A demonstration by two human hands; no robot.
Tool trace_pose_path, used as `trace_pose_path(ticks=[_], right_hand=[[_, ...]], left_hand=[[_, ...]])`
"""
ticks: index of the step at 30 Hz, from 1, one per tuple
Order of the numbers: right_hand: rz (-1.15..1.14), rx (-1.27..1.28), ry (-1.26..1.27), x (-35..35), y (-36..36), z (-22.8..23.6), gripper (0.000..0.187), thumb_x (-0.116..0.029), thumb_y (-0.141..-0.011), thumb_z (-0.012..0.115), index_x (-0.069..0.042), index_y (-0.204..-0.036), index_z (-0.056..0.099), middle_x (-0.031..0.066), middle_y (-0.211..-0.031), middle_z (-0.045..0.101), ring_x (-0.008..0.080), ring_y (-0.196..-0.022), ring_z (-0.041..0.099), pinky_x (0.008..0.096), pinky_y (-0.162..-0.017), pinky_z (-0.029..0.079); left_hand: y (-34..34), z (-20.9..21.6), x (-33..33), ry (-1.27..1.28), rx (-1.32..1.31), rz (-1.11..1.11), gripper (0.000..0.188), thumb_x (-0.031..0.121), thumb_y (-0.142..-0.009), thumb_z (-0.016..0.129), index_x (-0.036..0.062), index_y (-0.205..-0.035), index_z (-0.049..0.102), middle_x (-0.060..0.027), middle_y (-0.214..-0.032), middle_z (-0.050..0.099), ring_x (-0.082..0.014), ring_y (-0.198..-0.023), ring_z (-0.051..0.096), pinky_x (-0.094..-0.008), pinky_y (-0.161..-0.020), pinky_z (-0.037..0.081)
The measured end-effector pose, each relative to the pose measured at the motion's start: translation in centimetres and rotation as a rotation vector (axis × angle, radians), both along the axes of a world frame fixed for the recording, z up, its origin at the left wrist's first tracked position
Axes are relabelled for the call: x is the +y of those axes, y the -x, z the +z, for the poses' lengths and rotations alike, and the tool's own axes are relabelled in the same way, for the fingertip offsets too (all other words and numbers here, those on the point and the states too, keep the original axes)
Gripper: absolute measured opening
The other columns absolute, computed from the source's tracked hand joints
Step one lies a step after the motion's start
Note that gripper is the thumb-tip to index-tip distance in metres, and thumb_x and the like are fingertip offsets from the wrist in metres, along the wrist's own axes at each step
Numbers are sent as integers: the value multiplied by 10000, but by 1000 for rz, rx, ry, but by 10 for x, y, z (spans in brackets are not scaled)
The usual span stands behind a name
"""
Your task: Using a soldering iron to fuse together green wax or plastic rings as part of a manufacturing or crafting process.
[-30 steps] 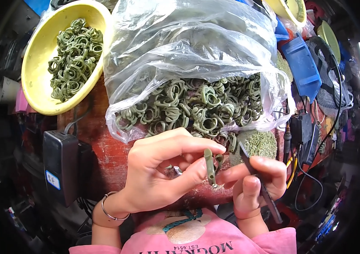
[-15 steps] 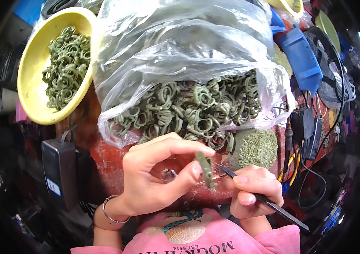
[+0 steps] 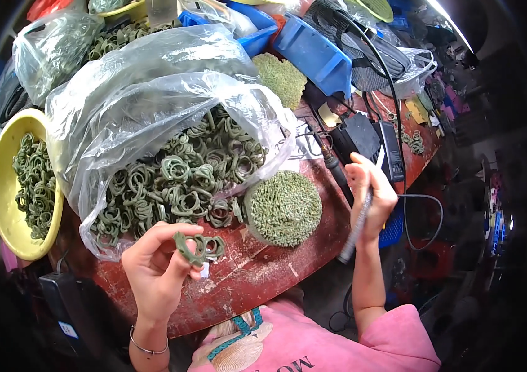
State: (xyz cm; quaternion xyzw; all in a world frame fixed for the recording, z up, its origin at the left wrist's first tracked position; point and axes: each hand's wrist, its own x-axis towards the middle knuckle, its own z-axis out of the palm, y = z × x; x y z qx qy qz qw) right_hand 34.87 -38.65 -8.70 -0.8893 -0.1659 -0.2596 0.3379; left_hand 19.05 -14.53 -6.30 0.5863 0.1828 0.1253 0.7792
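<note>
Pinching green ring piece [image 3: 184, 243], left hand [image 3: 155, 266]

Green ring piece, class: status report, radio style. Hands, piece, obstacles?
Left hand shut on green ring piece. Right hand shut on thin tool, off to the side. Clear bag of rings close behind.

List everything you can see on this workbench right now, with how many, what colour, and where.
green ring: one, olive green, pinched in the left hand
clear bag: one, full of green rings, centre left
yellow bowl: one, holding green rings, far left
green mound: one, speckled green, centre of bench
blue bins: a few, top centre
black adapter: one, lower left
red bench: one, worn, under everything
thin tool: one, dark, in the right hand
left hand: lower left
right hand: right of centre
</note>
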Motion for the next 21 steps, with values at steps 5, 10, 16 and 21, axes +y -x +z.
trace_pose_path(ticks=[5, 10, 16, 21], right_hand=[[5, 114, 229, -8, 3, -17, 320, -136, -720, 713, -28, -1005, 617, 170, -852, 610, 316, -779, 588, 370, -703, 461], [31, 158, -139, -14, 7, -12, 257, -29, -741, 676, 19, -985, 608, 99, -879, 622, 191, -795, 596, 282, -722, 460], [100, 635, -332, -13, 71, 25, 238, -42, -705, 739, -6, -772, 514, -6, -610, 487, 44, -518, 456, 191, -456, 349], [276, 335, 95, -13, 95, 16, 386, -133, -593, 828, -36, -711, 473, 69, -637, 488, 166, -502, 488, 267, -466, 405]], left_hand=[[-4, -6, -6, 19, 2, -69, 141, -43, -832, 541, -80, -958, 593, -75, -805, 569, -73, -593, 557, -183, -505, 476], [-8, -7, -10, -4, 32, -128, 161, -65, -833, 523, -57, -974, 600, -54, -780, 555, -72, -617, 556, -179, -523, 485], [-6, -19, -11, 12, 45, -159, 165, -61, -842, 508, -40, -974, 605, -37, -803, 543, -65, -642, 552, -175, -535, 490], [-7, -22, -14, 18, 53, -170, 146, -49, -837, 527, -41, -961, 603, -37, -832, 554, -68, -668, 556, -185, -563, 513]])
